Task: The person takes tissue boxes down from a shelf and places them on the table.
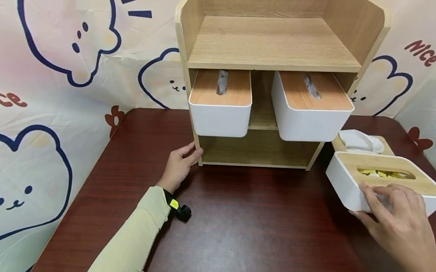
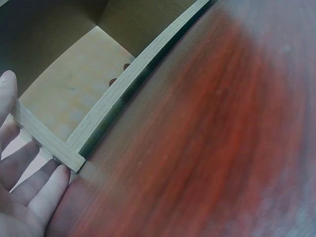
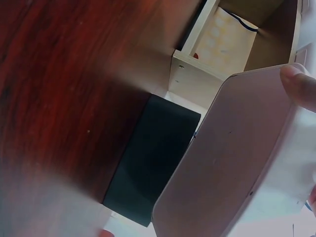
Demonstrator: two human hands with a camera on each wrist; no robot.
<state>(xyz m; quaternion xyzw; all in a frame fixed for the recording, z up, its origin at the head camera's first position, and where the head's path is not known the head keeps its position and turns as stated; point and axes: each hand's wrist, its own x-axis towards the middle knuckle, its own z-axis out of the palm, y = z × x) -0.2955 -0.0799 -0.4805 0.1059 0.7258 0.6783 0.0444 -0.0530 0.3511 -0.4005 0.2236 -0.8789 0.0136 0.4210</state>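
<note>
Right grip (image 1: 404,225) clamps a white tissue box (image 1: 385,163), left grip (image 1: 179,165) clasps the wooden shelf unit (image 1: 272,46); probably loading, next calling for a level carry shelfward.

Left box (image 1: 217,121) beside right box (image 1: 312,125) in shelf unit (image 1: 272,46), front box (image 1: 385,163) farther right.

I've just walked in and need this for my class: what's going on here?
A person's right hand holds a white box off the table, right of the shelf. Their left hand holds the shelf's lower left edge. Two more white boxes jut from the shelf's middle level, a gap between them. Another box, topped by a tissue, sits beyond the held one.
</note>
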